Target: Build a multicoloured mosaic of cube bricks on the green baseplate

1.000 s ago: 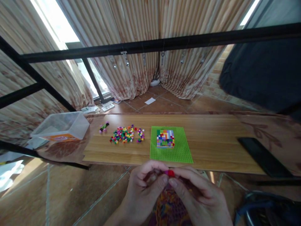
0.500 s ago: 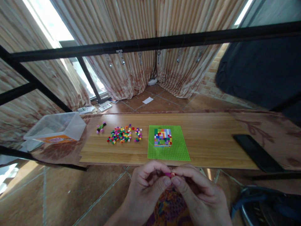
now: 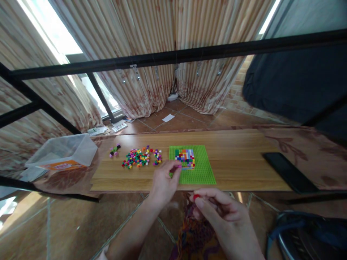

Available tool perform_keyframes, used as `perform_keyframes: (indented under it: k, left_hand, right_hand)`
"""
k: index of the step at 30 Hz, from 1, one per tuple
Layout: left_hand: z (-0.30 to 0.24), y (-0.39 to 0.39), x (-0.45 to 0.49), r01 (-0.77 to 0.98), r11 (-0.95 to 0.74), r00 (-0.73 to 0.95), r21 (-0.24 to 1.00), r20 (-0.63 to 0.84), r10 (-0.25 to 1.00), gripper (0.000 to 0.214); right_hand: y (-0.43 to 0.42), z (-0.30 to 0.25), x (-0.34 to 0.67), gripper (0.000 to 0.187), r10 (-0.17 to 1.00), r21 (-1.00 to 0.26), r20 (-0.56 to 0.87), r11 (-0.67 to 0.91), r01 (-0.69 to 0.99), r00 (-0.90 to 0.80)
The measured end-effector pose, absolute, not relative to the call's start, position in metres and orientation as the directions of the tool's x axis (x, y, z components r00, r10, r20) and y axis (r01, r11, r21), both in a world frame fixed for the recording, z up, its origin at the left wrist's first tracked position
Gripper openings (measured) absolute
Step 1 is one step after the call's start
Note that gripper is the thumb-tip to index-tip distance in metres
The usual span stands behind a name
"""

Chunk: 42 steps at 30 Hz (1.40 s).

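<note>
Pinched a tiny pink brick (image 3: 179, 166) in the left fingers (image 3: 170, 165), with the multicoloured brick block (image 3: 185, 157) just beyond and right of them on the green baseplate (image 3: 203, 171); could not tell whether touching. Held a red brick (image 3: 196, 196) between the right fingers (image 3: 208, 194), in front of the bench (image 3: 238, 162). Probably called for a light pinch, squaring to the block, and straight, even pressure.

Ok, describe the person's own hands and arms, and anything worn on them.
The left hand and right hand are gloveless, with no ring or watch visible. The left forearm is bare along most of its visible length; the frame cuts the right arm off near the wrist.
</note>
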<state>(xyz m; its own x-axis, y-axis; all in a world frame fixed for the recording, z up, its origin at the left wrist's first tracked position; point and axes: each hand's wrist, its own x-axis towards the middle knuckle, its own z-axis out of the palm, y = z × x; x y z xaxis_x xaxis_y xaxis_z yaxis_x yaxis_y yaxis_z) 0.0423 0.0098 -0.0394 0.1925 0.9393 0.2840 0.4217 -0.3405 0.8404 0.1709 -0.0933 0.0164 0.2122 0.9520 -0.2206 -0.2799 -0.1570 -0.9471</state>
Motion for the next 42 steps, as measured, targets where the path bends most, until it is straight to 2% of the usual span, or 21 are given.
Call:
perform_keyframes:
  k: [4,7,11,15,25,30,42]
  left_hand:
    - [-0.052,0.038,0.057,0.607,-0.36,0.221,0.708,0.285,0.933,0.011]
    - [-0.057,0.05,0.063,0.721,-0.406,0.297,0.562,0.278,0.913,0.009]
    - [-0.058,0.056,0.064,0.786,-0.478,0.399,0.391,0.269,0.876,0.013]
    - [-0.06,0.057,0.065,0.801,-0.522,0.447,0.295,0.285,0.848,0.018]
    - [-0.071,0.057,0.069,0.801,-0.524,0.413,0.29,0.367,0.834,0.012]
    - [-0.076,0.055,0.069,0.809,-0.508,0.371,0.295,0.414,0.831,0.014]
    - [-0.081,0.043,0.063,0.783,-0.56,0.406,0.27,0.46,0.79,0.024]
  right_hand:
    - [-0.093,0.014,0.168,0.012,0.958,-0.966,-0.179,-0.128,-0.224,0.224]
    - [-0.092,0.013,0.168,0.01,0.957,-0.97,-0.173,-0.125,-0.208,0.233]
    - [-0.091,0.016,0.169,0.008,0.956,-0.971,-0.177,-0.132,-0.197,0.233]
    - [-0.09,0.016,0.171,0.007,0.96,-0.97,-0.191,-0.153,-0.187,0.204]
    - [-0.089,0.013,0.173,0.01,0.967,-0.963,-0.208,-0.175,-0.203,0.15]
    - [-0.09,0.014,0.174,0.012,0.965,-0.964,-0.215,-0.186,-0.189,0.151]
    - [-0.089,0.015,0.174,0.013,0.966,-0.972,-0.195,-0.168,-0.163,0.169]
